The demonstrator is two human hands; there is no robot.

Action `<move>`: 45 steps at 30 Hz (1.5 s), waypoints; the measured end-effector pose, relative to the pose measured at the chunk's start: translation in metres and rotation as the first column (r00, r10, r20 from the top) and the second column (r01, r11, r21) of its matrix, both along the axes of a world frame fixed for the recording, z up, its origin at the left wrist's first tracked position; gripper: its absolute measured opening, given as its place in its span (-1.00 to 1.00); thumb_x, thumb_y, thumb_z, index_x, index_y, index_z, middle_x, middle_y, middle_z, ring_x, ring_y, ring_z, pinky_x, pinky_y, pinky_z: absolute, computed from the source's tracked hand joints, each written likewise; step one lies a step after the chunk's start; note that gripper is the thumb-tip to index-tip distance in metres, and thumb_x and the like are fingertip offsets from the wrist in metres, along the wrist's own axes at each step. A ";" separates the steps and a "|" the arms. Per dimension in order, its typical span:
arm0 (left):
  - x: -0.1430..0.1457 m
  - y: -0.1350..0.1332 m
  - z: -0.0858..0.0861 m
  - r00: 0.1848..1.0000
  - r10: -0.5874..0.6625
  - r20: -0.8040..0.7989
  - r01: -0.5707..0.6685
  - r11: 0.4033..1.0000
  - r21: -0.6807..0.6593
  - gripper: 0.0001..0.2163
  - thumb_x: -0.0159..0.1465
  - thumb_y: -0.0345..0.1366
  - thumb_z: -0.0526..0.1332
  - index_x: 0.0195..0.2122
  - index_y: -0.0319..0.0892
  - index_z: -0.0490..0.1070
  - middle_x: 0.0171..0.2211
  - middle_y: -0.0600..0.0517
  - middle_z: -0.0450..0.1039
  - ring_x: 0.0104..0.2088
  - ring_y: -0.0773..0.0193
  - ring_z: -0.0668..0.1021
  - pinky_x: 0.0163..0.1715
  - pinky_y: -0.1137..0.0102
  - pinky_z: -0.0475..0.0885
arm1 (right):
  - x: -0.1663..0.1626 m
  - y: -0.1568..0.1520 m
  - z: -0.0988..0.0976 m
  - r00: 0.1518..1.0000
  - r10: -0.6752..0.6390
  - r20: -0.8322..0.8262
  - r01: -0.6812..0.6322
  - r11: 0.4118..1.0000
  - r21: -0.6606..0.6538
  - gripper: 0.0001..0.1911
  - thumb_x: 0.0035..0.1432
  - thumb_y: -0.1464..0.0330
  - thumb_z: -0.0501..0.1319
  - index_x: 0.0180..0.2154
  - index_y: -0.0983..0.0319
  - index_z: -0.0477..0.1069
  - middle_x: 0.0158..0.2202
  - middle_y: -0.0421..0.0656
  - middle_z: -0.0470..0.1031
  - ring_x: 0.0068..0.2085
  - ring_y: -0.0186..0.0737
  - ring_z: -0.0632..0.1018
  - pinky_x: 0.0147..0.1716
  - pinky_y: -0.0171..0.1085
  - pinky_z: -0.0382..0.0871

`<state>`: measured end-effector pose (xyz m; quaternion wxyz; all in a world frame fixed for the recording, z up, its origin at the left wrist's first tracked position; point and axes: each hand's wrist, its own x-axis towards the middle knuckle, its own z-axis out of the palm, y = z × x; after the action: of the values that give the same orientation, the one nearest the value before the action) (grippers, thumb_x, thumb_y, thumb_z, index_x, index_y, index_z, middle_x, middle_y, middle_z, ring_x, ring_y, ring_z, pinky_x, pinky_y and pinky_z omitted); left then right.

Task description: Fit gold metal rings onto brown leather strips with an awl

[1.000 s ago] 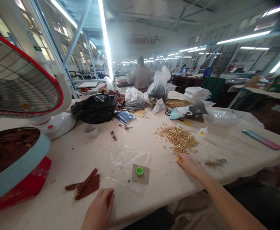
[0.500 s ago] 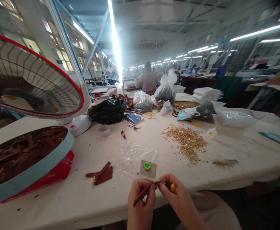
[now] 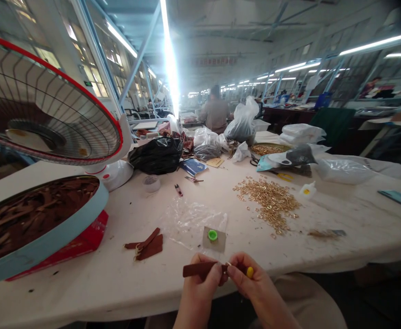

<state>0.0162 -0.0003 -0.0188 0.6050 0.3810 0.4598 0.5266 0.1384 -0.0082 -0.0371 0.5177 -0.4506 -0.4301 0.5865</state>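
Brown strip bottom centre, over tabletop edge: left hand pinching it, right hand gripping its end. Few strips lie lower left, apparently ringed. Ring pile and tray look well stocked.

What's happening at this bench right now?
A person holds a brown strip in both hands over the near edge of the table. The left hand grips it and the right hand pinches its end. A pile of gold rings lies beyond, and a round tin of strips sits at left.
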 end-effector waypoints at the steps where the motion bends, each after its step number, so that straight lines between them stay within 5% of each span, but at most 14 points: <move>1: 0.000 0.000 0.000 1.000 -0.006 0.020 0.007 1.000 -0.012 -0.80 0.02 -0.25 0.26 -0.53 -0.21 0.26 -0.67 0.15 0.37 -0.60 0.41 0.37 -0.53 0.49 0.27 | -0.001 0.001 0.001 0.996 0.045 -0.073 -0.048 0.998 -0.037 -0.66 -0.05 0.08 0.26 -0.47 0.20 0.25 -0.58 -0.28 0.37 -0.60 -0.39 0.29 -0.55 -0.39 0.22; 4: -0.002 -0.001 -0.001 1.000 0.003 0.023 -0.004 1.000 0.014 -0.80 0.00 -0.25 0.29 -0.54 -0.22 0.27 -0.66 0.17 0.33 -0.59 0.42 0.37 -0.53 0.49 0.29 | -0.002 0.004 0.001 0.987 0.097 -0.125 -0.101 0.995 -0.027 -0.59 -0.13 0.04 0.31 -0.50 0.20 0.23 -0.60 -0.30 0.34 -0.58 -0.39 0.30 -0.52 -0.38 0.24; 10: -0.006 -0.001 0.000 0.979 0.076 -0.189 -0.048 0.988 0.149 -0.89 0.08 -0.30 0.20 -0.51 -0.20 0.31 -0.59 0.10 0.41 -0.53 0.32 0.47 -0.50 0.44 0.34 | 0.006 0.003 -0.001 0.987 0.095 0.129 -0.097 0.995 0.008 -0.64 0.04 0.06 0.19 -0.41 0.24 0.38 -0.53 -0.22 0.38 -0.45 -0.29 0.40 -0.41 -0.33 0.29; 16: -0.006 -0.003 -0.002 0.975 0.053 -0.213 -0.005 0.976 0.220 -0.91 0.09 -0.34 0.19 -0.54 -0.17 0.32 -0.58 0.11 0.39 -0.51 0.33 0.46 -0.48 0.46 0.35 | 0.007 0.005 -0.009 0.983 0.085 0.161 -0.088 0.996 0.009 -0.64 -0.02 0.06 0.23 -0.48 0.24 0.34 -0.54 -0.20 0.43 -0.47 -0.29 0.40 -0.45 -0.34 0.28; 26: -0.015 0.007 -0.013 0.963 -0.102 -0.250 0.119 0.991 0.057 -0.85 0.06 -0.24 0.21 -0.52 -0.22 0.34 -0.62 0.11 0.34 -0.55 0.33 0.39 -0.51 0.44 0.28 | -0.002 0.004 -0.006 0.927 0.012 0.374 -0.060 0.991 0.117 -0.76 0.04 0.21 0.15 -0.51 0.24 0.31 -0.58 -0.25 0.32 -0.52 -0.32 0.32 -0.52 -0.36 0.21; 30: -0.016 0.005 -0.017 0.947 -0.140 -0.289 0.132 0.990 -0.048 -0.75 0.10 -0.12 0.14 -0.53 -0.22 0.31 -0.64 0.09 0.29 -0.61 0.34 0.32 -0.59 0.44 0.22 | -0.002 0.003 0.002 0.952 0.126 0.280 -0.168 0.977 0.129 -0.70 0.13 0.15 0.07 -0.47 0.24 0.30 -0.51 -0.19 0.40 -0.43 -0.26 0.41 -0.41 -0.33 0.29; 33: -0.015 0.000 -0.013 0.913 -0.082 -0.399 0.123 0.989 0.079 -0.80 0.13 -0.18 0.13 -0.51 -0.21 0.34 -0.58 0.05 0.35 -0.54 0.28 0.37 -0.52 0.42 0.24 | 0.000 0.002 -0.002 0.953 0.163 0.256 -0.188 0.979 0.076 -0.65 0.10 0.09 0.09 -0.50 0.23 0.26 -0.56 -0.23 0.34 -0.49 -0.29 0.36 -0.47 -0.35 0.26; 36: -0.012 -0.005 -0.010 0.886 -0.023 -0.463 0.120 0.976 0.180 -0.84 0.13 -0.25 0.14 -0.52 -0.20 0.37 -0.55 0.04 0.37 -0.48 0.25 0.39 -0.46 0.41 0.24 | 0.000 0.002 -0.010 0.925 0.035 0.379 -0.083 0.991 0.110 -0.64 0.08 0.08 0.10 -0.54 0.21 0.21 -0.61 -0.28 0.23 -0.55 -0.32 0.26 -0.56 -0.36 0.17; 39: -0.007 -0.006 -0.013 0.905 -0.056 -0.422 0.116 0.986 0.117 -0.85 0.13 -0.25 0.12 -0.47 -0.20 0.37 -0.57 0.07 0.33 -0.52 0.28 0.36 -0.50 0.42 0.22 | -0.004 0.000 -0.015 0.882 -0.084 0.464 0.005 0.986 0.169 -0.65 0.12 0.10 0.06 -0.54 0.20 0.19 -0.61 -0.27 0.24 -0.54 -0.30 0.28 -0.57 -0.36 0.17; 45: -0.015 0.004 -0.015 0.950 -0.233 -0.209 0.228 0.972 -0.049 -0.81 0.09 -0.16 0.11 -0.45 -0.20 0.29 -0.64 0.17 0.19 -0.64 0.39 0.26 -0.62 0.47 0.15 | 0.002 -0.006 -0.007 0.829 0.032 0.558 -0.201 0.949 0.245 -0.81 0.17 0.30 0.06 -0.44 0.21 0.33 -0.51 -0.20 0.42 -0.46 -0.25 0.43 -0.46 -0.35 0.29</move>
<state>0.0013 0.0037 -0.0333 0.6141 0.4791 0.4807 0.4029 0.1409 -0.0142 -0.0438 0.3968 -0.4902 -0.6689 0.3935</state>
